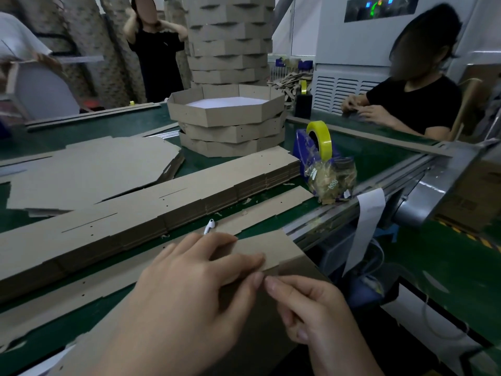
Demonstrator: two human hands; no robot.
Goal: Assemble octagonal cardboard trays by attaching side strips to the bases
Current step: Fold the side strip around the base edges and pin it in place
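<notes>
Packaging workshop: stacked cardboard trays [226, 123], green worktable [379, 156], machinery [352, 44].

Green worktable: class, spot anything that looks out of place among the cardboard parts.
A white earbud lies loose against a cardboard strip, just beyond the left hand. It is no tray part and could get buried.
</notes>
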